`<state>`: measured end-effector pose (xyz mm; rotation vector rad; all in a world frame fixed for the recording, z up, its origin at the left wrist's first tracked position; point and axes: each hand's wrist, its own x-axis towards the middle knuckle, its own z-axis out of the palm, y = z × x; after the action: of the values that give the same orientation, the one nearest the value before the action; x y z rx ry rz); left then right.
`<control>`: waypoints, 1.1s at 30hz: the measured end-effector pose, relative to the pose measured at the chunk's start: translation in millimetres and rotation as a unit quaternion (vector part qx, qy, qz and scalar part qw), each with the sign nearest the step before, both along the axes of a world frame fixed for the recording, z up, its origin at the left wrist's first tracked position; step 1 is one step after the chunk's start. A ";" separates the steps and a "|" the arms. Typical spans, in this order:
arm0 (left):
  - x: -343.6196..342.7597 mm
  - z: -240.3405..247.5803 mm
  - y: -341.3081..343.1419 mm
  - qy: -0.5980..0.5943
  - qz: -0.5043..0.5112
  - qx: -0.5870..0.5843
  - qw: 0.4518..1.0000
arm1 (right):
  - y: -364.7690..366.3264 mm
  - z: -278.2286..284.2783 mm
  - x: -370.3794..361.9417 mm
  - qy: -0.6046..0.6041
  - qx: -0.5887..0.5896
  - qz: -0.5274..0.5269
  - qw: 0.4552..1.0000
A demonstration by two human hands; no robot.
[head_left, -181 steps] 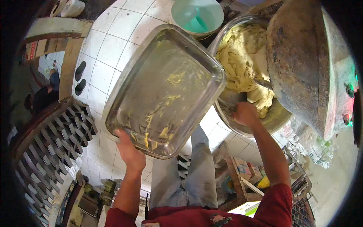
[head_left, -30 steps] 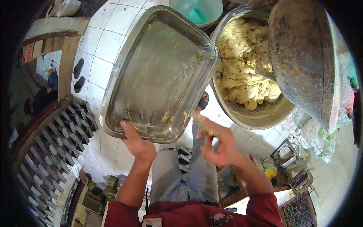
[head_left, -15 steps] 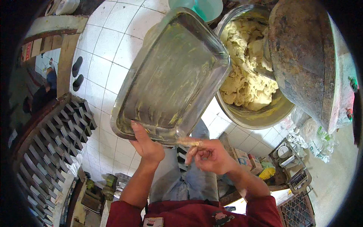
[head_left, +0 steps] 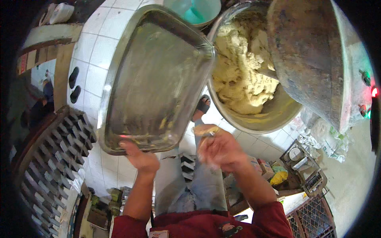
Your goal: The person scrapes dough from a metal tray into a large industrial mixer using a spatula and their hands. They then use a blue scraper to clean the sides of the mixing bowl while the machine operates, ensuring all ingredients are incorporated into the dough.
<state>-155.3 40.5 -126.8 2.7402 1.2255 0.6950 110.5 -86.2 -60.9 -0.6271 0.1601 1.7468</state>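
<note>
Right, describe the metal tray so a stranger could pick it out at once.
Start at the big round bowl of pale dough, upper right of centre. Just left of it, the left hand grips the metal tray by its lower edge. Its rectangular shape with rounded corners sets it apart from the round bowl.

Black slippers (head_left: 73, 77), one pair, on white floor tiles (head_left: 83, 44), left; round tub (head_left: 213, 10), pale green, holding a green scoop (head_left: 193, 16); white roll (head_left: 62, 13), upper left; grey metal pieces (head_left: 53, 158), stacked in rows, lower left; plastic bags (head_left: 333, 142), heaped, right; yellow bag (head_left: 279, 177) beside small boxes (head_left: 265, 168)
</note>
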 end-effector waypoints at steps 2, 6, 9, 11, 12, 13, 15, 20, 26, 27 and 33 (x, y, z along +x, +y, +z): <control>-5.6 0.2 5.0 -0.022 0.051 -0.072 0.996 | -7.1 -20.9 24.9 -0.074 -0.085 -0.133 0.985; -14.9 1.2 15.4 -0.198 0.170 -0.274 0.926 | -32.2 -115.6 111.7 -0.453 -0.278 0.000 0.847; -0.1 11.6 20.1 -0.290 0.146 -0.329 0.887 | -41.8 -165.2 177.0 -0.768 -0.314 0.323 0.455; 11.4 16.4 21.2 -0.296 0.114 -0.333 0.888 | -55.4 -198.4 182.9 -0.750 -0.315 0.390 0.430; 13.4 20.2 22.0 -0.294 0.128 -0.327 0.889 | -48.5 -192.5 176.7 -0.752 -0.304 0.384 0.441; 16.0 23.4 21.6 -0.293 0.145 -0.321 0.889 | -44.2 -183.4 171.2 -0.754 -0.295 0.378 0.448; 47.3 47.8 26.0 -0.401 0.197 -0.384 0.808 | -41.7 -163.6 152.2 -0.755 -0.269 0.427 0.419; 66.5 63.7 33.5 -0.576 0.173 -0.486 0.634 | -21.1 -89.4 118.1 -0.795 -0.162 0.304 0.500; 57.3 42.0 24.2 -0.385 0.112 -0.318 0.859 | 36.6 43.0 26.1 -0.666 0.022 0.192 0.721; 57.0 40.3 23.2 -0.350 0.094 -0.283 0.888 | 43.9 45.4 19.5 -0.678 0.022 0.224 0.700; 58.4 41.2 19.2 -0.206 -0.002 -0.086 0.975 | 53.6 56.5 -9.6 -0.679 0.019 0.306 0.667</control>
<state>-96.9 59.7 -85.6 2.3016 1.1208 1.0379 101.0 -32.6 -4.4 -1.9395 -1.2606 1.3901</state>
